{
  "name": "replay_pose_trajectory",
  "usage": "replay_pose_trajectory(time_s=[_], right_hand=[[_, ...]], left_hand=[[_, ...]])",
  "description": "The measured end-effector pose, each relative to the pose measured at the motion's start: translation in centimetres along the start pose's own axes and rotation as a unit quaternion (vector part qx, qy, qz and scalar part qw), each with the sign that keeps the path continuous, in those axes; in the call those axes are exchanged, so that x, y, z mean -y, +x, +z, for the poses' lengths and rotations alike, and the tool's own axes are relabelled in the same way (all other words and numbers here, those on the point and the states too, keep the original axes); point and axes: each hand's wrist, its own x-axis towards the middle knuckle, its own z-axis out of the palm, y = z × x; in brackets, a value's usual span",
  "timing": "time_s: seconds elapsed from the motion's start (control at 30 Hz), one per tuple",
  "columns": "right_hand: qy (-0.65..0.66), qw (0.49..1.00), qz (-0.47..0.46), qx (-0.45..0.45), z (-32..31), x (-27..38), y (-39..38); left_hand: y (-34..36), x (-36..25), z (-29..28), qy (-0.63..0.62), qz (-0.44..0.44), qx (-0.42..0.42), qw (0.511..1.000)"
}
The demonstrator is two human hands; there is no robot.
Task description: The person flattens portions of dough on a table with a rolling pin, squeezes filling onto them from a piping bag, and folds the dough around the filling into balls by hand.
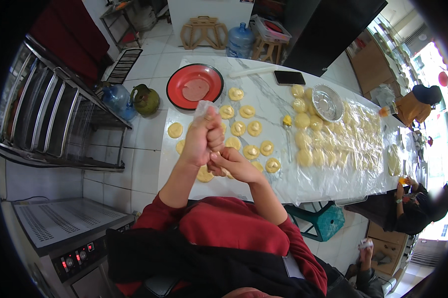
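Note:
My left hand [205, 136] is closed in a fist around a clear plastic piping bag [202, 107], whose loose end sticks up past the thumb. Just below it, my right hand [235, 165] has its fingers bent in against the lower part of the left fist; what they hold, if anything, is hidden. Around both hands lie several flat yellow dough rounds [175, 130]. Many of those on the right carry a pale dollop, such as the filled dough round [254, 128]. Part of another dough round [205, 174] shows under my wrists.
A red plate [214, 74] with a pinkish filling stands at the far side of the marble table [263, 89]. To the right, dough balls lie under plastic sheeting [348, 149], near a foil tray [327, 103] and a phone [289, 78]. A tray rack [60, 109] stands left; other people [408, 208] are at right.

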Motion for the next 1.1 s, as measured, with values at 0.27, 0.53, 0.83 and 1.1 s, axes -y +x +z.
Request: replay_pose_trajectory(time_s=[0.27, 0.53, 0.83, 1.1], right_hand=[[-0.279, 0.944, -0.144, -0.097, 0.9, -2.0, -0.5], [-0.129, 0.984, -0.036, -0.121, 1.3, -2.8, -2.0], [0.127, 0.882, -0.118, -0.438, -5.6, -7.4, -5.1], [0.158, 0.797, -0.275, -0.514, -10.7, -9.2, -7.2]], left_hand=[[0.9, -1.4, -3.7, -0.065, 0.109, -0.055, 0.990], [2.3, -2.2, -3.6, -0.051, 0.139, -0.094, 0.985], [2.8, 3.8, 1.5, 0.416, 0.148, 0.067, 0.895], [-2.5, 5.0, -14.3, 0.348, 0.226, -0.265, 0.871]])
